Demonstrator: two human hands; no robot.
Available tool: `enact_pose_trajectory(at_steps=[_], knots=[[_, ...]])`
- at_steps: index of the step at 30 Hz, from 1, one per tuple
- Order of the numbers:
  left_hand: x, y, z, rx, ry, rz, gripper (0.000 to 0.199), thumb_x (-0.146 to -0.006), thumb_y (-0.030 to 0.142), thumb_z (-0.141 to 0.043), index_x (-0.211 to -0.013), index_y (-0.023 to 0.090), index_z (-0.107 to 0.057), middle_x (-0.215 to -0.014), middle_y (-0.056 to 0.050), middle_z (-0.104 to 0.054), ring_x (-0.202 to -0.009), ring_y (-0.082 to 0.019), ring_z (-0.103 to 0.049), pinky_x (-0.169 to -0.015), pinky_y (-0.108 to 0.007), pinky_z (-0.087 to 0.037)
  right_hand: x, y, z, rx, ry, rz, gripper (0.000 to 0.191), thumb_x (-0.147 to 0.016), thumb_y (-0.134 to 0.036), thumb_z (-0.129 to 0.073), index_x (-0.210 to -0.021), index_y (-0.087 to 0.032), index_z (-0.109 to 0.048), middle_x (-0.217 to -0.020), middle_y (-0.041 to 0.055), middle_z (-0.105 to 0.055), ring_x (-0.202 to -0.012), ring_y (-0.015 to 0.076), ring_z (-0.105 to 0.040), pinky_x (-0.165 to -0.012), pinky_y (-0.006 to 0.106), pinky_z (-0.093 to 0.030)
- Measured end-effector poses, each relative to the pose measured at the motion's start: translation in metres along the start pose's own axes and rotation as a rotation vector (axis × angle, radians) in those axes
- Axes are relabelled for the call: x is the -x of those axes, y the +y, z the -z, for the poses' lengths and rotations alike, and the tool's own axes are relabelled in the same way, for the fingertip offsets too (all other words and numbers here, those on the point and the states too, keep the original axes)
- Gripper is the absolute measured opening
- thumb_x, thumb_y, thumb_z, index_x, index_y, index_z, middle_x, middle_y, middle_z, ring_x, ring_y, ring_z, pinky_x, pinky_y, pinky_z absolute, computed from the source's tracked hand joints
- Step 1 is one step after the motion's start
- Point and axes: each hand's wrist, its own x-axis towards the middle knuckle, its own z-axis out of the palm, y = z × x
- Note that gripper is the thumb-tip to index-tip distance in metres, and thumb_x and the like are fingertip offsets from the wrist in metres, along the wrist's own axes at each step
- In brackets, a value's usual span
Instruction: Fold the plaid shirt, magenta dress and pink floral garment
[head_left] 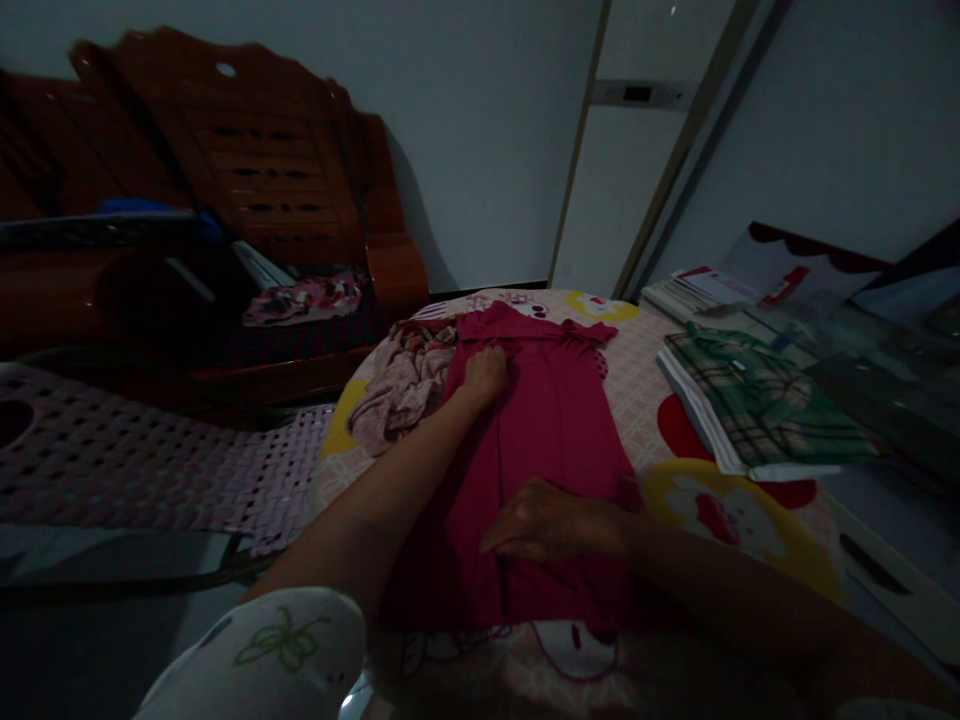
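A magenta short-sleeved shirt (555, 420) lies spread on a cushioned surface covered with a patterned cloth (637, 370), its neck end away from me. A lengthwise fold edge runs down its middle. My left hand (486, 374) is closed, its fingers curled into the fabric near the upper left of the shirt. Lower down, my right hand (536, 520) is closed with its fingertips at the fold edge near the hem. A crumpled pale pink garment (401, 390) lies beside the shirt on the left.
Folded clothes, with a green plaid shirt (757, 390) on top, lie at the right. Behind them are papers (705, 285) on a table. A wooden chair (262, 160) holds a crumpled cloth (307, 298) at the back left. A woven seat (150, 450) stands at the left.
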Motion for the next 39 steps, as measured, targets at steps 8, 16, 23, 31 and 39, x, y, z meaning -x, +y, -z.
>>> enact_pose_trajectory(at_steps=[8, 16, 23, 31, 39], knots=[[-0.013, -0.004, 0.003, 0.007, 0.014, 0.054, 0.032, -0.094, 0.017, -0.041, -0.113, 0.010, -0.066, -0.111, -0.021, -0.069, -0.105, -0.028, -0.066, -0.085, -0.033, -0.050, 0.000, 0.006, -0.003, 0.053, -0.001, 0.076, 0.020, -0.095, -0.026, -0.057, -0.107, -0.021, -0.072, -0.099, 0.0022, -0.077, -0.084, 0.0126, -0.070, -0.067, 0.021, -0.042], [-0.015, 0.005, 0.000, 0.122, 0.201, 0.020, 0.030, -0.093, 0.022, -0.043, -0.111, 0.014, -0.065, -0.104, -0.015, -0.071, -0.097, -0.024, -0.067, -0.082, -0.031, -0.049, 0.001, 0.000, -0.005, 0.013, 0.007, 0.048, 0.016, -0.092, -0.024, -0.062, -0.101, -0.022, -0.075, -0.096, 0.0001, -0.078, -0.079, 0.0117, -0.070, -0.065, 0.021, -0.042], [-0.024, -0.003, -0.024, 0.214, 0.160, -0.011, 0.032, -0.095, 0.029, -0.044, -0.102, 0.014, -0.071, -0.102, -0.014, -0.072, -0.095, -0.024, -0.067, -0.082, -0.030, -0.048, 0.001, 0.008, -0.007, -0.129, -0.031, 0.032, 0.017, -0.090, -0.023, -0.065, -0.102, -0.021, -0.077, -0.094, 0.0021, -0.078, -0.078, 0.0121, -0.070, -0.066, 0.019, -0.042], [-0.030, -0.007, -0.019, 0.240, 0.109, -0.220, 0.038, -0.082, 0.006, -0.049, -0.112, 0.012, -0.071, -0.114, -0.015, -0.070, -0.109, -0.024, -0.063, -0.098, -0.033, -0.047, 0.015, 0.021, 0.017, -0.599, 0.166, -0.171, 0.031, -0.088, -0.040, -0.063, -0.088, -0.011, -0.076, -0.075, 0.0023, -0.071, -0.064, 0.0106, -0.060, -0.057, 0.019, -0.040], [-0.029, 0.028, -0.019, 0.462, -0.039, -0.370, 0.045, -0.079, 0.009, -0.057, -0.122, 0.018, -0.068, -0.122, -0.007, -0.070, -0.111, -0.021, -0.065, -0.101, -0.031, -0.047, 0.066, 0.044, 0.058, -0.519, 0.123, -0.462, 0.014, -0.076, -0.025, -0.068, -0.081, -0.012, -0.069, -0.058, -0.0032, -0.057, -0.050, 0.0075, -0.049, -0.047, 0.017, -0.032]])
